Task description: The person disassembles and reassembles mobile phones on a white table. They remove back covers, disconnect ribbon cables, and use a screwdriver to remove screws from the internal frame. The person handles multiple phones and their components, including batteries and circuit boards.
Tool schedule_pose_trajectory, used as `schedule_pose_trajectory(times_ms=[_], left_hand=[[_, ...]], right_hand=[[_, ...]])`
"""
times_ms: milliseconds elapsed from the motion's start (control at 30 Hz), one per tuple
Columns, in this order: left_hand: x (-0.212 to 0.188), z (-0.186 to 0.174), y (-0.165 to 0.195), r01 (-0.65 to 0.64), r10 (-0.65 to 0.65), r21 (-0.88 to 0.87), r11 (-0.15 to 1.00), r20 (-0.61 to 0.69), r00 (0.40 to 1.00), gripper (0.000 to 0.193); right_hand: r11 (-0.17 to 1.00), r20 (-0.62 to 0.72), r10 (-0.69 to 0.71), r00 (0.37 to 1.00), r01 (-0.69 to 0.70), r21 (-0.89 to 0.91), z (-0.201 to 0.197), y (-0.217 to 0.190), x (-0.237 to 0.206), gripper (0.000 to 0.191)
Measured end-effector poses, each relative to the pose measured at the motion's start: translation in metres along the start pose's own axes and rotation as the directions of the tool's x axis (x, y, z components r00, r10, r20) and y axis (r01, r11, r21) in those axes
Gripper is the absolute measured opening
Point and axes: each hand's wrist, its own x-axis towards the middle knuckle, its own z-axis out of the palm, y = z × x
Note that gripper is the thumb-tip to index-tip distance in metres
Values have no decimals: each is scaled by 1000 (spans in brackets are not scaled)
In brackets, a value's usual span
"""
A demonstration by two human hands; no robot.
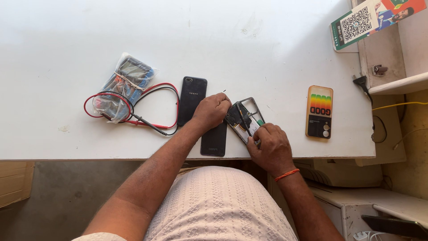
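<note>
Opened phone frame (246, 118) lies tilted on the white bench (67, 67), near the front edge, middle-right of the scene. It's a dark, gutted shell: rectangular cutouts at the far end, dark board at its left end, a pale patch and a small green part toward the near end.

Left hand (211, 111) is curled closed, fingers (221, 101) pressed on the frame's left end, pinning it down. Right hand (271, 147) is closed around a thin dark tool (243, 119) whose shaft runs diagonally across the frame; the tip sits on the dark board. Orange thread band on the right wrist.

Under the left wrist: a black phone back (202, 116), face down, long axis running near to far, just left of the frame and touching or almost touching it; can't tell which.

Further left: a meter in a clear plastic bag (122, 85) with red and black leads (147, 120) looped beside it. Right of the frame, well apart: a phone case (319, 111) with rainbow stripes and orange rim, lying flat.

Bench top is plain white, lightly scuffed. Far right corner: a printed card (370, 20) on a beige shelf unit (392, 85), a black plug (361, 81), a yellow cable (399, 105). Below the bench edge: grey floor, cardboard at near left.
</note>
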Motion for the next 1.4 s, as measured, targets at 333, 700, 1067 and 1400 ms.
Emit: schedule_pose_trajectory(times_ms=[333,700,1067,1400], left_hand=[[-19,-14,17,-168,153,131,977,123,981,67],[-29,-3,16,-245,246,250,937,28,969,63],[-19,3,9,-156,162,149,976,-30,986,33],[-17,1,4,-143,145,85,986,-17,989,23]], right_hand=[[999,-66,-1,998,4,41,2,18,1,16],[996,-196,-77,978,83,24,28,18,-23,17],[991,-245,-135,960,134,-20,26,18,-30,20],[997,-158,14,987,-25,-69,15,8,12,23]])
